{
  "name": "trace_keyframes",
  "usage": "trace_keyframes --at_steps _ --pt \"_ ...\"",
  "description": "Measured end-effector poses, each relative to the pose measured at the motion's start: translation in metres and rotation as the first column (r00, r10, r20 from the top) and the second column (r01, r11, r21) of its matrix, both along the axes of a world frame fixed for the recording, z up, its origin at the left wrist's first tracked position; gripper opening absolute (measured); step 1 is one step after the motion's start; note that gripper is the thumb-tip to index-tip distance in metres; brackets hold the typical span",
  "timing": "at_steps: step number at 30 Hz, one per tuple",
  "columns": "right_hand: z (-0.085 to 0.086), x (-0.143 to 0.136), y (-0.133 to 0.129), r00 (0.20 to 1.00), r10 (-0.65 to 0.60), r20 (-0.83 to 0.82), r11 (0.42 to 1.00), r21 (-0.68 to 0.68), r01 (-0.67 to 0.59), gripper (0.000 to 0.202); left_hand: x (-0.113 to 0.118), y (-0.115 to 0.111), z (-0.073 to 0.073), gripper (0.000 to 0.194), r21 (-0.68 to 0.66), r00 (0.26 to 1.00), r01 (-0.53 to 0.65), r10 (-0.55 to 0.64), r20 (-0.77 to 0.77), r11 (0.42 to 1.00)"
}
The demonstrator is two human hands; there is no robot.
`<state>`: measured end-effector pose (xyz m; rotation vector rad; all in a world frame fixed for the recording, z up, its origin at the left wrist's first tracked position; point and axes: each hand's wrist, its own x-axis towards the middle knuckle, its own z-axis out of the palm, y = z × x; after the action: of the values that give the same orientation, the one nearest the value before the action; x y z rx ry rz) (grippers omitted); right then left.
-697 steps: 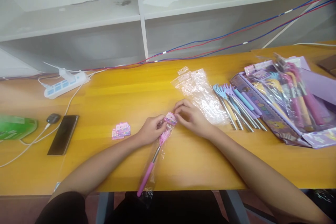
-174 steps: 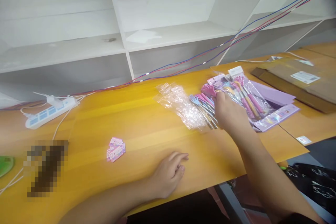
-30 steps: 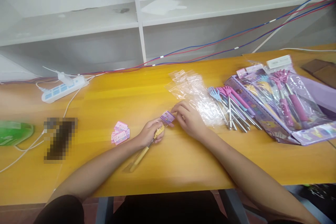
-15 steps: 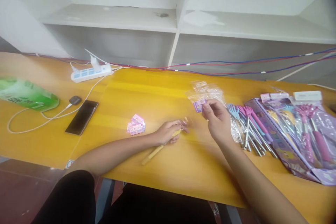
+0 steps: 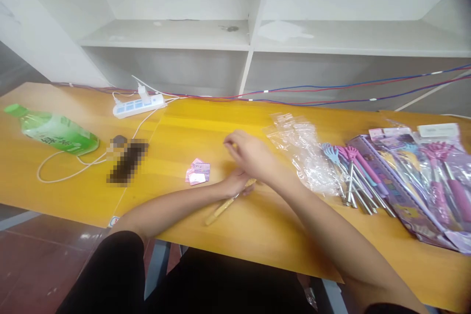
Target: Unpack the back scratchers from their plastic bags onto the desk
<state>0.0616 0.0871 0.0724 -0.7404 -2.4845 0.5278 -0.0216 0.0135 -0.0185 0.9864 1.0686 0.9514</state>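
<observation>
From my remote seat I see the left hand clamped on one slim yellow scratcher; the right hand, pinching a small card half a second ago, now crosses above it, fingers curled, on what I cannot tell. Beyond, I count one pile of pink-and-purple printed cards, now showing a white face, and one green plastic bottle, on a yellow wooden table before white shelving

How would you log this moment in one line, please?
left hand: holding yellow scratcher; right hand: partly hiding left, grip unclear; cards: piled on table
</observation>
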Motion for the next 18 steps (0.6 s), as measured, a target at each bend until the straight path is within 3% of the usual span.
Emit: trace_keyframes --at_steps 3,5,7,9,11,12,14,16,18 --pt "-0.008 0.061 -0.006 0.948 -0.205 -0.242 0.977 0.015 0.214 0.020 -0.001 0.009 0.000 0.028 -0.029 0.954 0.004 0.005 0.301 1.000" --pt "-0.026 0.087 -0.017 0.853 -0.373 -0.365 0.926 -0.209 0.315 0.030 -0.004 0.016 0.005 0.034 -0.048 0.882 -0.055 0.071 0.465 0.997" --pt "-0.048 0.096 -0.031 0.796 -0.481 -0.367 0.805 -0.545 0.235 0.036 -0.007 0.021 0.015 0.035 -0.051 0.841 -0.156 0.160 0.516 0.986" --pt "-0.064 0.089 -0.044 0.843 -0.445 -0.301 0.603 -0.797 0.034 0.045 -0.009 0.022 0.028 0.033 -0.052 0.832 -0.248 0.240 0.500 0.967" --pt "-0.071 0.075 -0.053 0.902 -0.329 -0.281 0.439 -0.891 -0.117 0.055 -0.009 0.021 0.041 0.034 -0.029 0.850 -0.310 0.291 0.440 0.950" --pt "-0.070 0.067 -0.055 0.910 -0.293 -0.293 0.403 -0.901 -0.160 0.058 -0.009 0.020 0.046 0.034 0.001 0.865 -0.322 0.294 0.406 0.947" --pt "-0.065 0.055 -0.055 0.898 -0.291 -0.329 0.409 -0.892 -0.194 0.057 -0.008 0.018 0.052 0.035 0.091 0.905 -0.301 0.254 0.343 0.949" --pt "-0.056 0.049 -0.051 0.866 -0.339 -0.368 0.464 -0.866 -0.186 0.054 -0.008 0.017 0.050 0.040 0.150 0.932 -0.251 0.197 0.304 0.956" --pt "-0.044 0.049 -0.043 0.828 -0.395 -0.399 0.523 -0.838 -0.155 0.054 -0.010 0.016 0.041 0.045 0.106 0.934 -0.218 0.175 0.311 0.970"
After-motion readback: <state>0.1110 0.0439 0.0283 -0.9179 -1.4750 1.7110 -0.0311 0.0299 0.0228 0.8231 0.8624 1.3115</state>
